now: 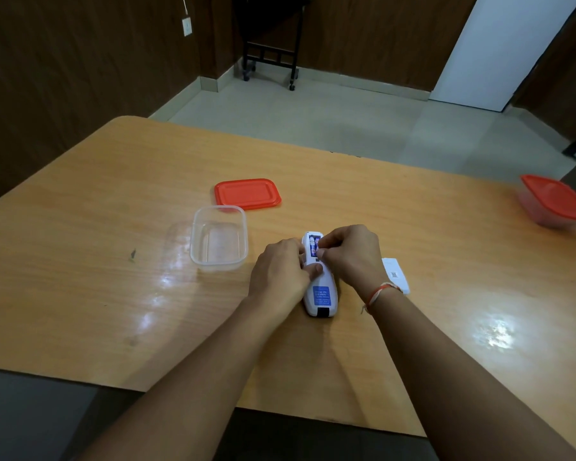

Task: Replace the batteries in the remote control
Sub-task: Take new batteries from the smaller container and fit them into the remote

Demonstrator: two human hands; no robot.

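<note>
- The right hand (350, 252) had its fingers curled inward, the fingertips pinching at a blue battery (317, 244) in the open compartment of the white remote control (320, 287).
- The left hand (280, 272) held the remote from its left side, thumb laid across the white back and fingers wrapped round its edge.
- Both forearms reached in from the near edge and converged on the remote; the right wrist wore a red-and-white thread band (378, 294).
- The remote lay face-down on the wooden table (113, 261), near its middle, with its battery end pointing far and a blue label at the near end.
- A second battery (311, 245) sat in the compartment beside the pinched one.
- A small white cover (396, 274) lay on the table just to the right of the remote, partly hidden by the right wrist.
- A clear plastic container (218, 239) stood to the left of the hands, apart from them.
- Its red lid (247, 194) lay flat just beyond the container.
- Another red-lidded container (557, 202) stood at the far right edge of the table.
</note>
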